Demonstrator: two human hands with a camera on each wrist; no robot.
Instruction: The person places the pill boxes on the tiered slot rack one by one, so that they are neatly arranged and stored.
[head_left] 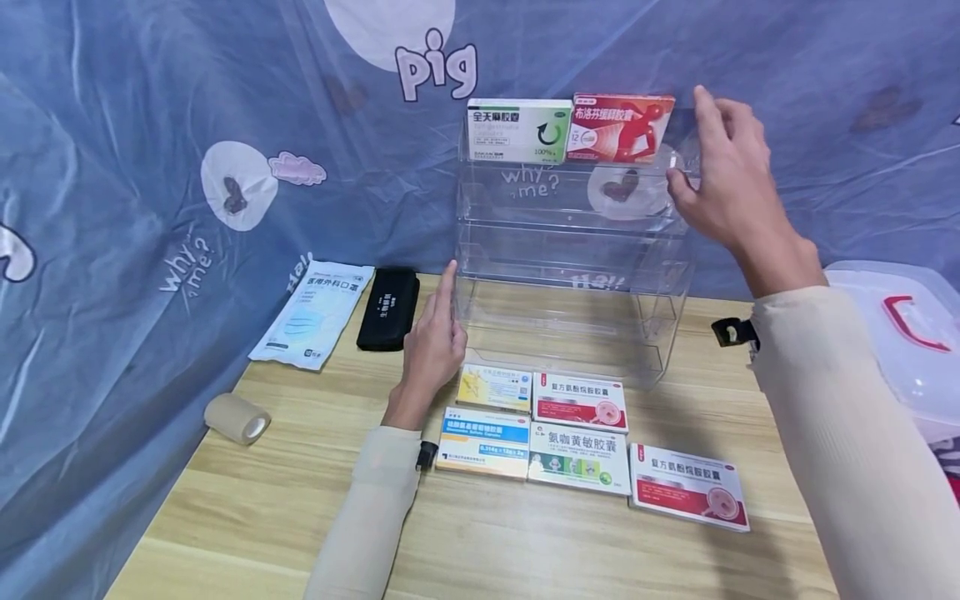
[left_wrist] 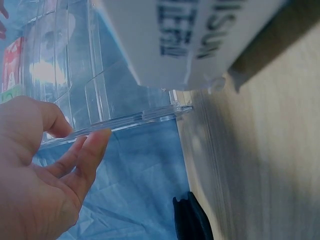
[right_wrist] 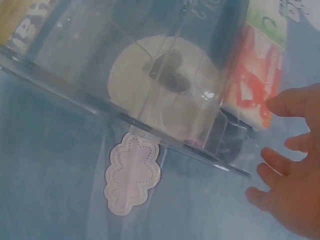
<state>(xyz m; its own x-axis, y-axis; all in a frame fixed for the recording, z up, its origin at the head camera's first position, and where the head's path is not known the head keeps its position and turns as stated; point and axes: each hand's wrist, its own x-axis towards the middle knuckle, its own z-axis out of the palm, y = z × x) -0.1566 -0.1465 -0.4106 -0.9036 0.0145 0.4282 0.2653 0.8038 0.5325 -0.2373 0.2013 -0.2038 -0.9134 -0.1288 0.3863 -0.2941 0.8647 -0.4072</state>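
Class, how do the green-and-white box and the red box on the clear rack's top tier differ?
The green-and-white box bears a curved arrow; the red box shows a human figure. The green-and-white box's front is mostly white, the red box's mostly red. The red box is nearer the right hand than the green-and-white box. Both stand side by side on the clear rack.

The head view looks forward and down over the worktop (head_left: 570,550) to its back edge; wrist views (both close in) face opposite sides of the clear rack (head_left: 570,250), shared by all three.
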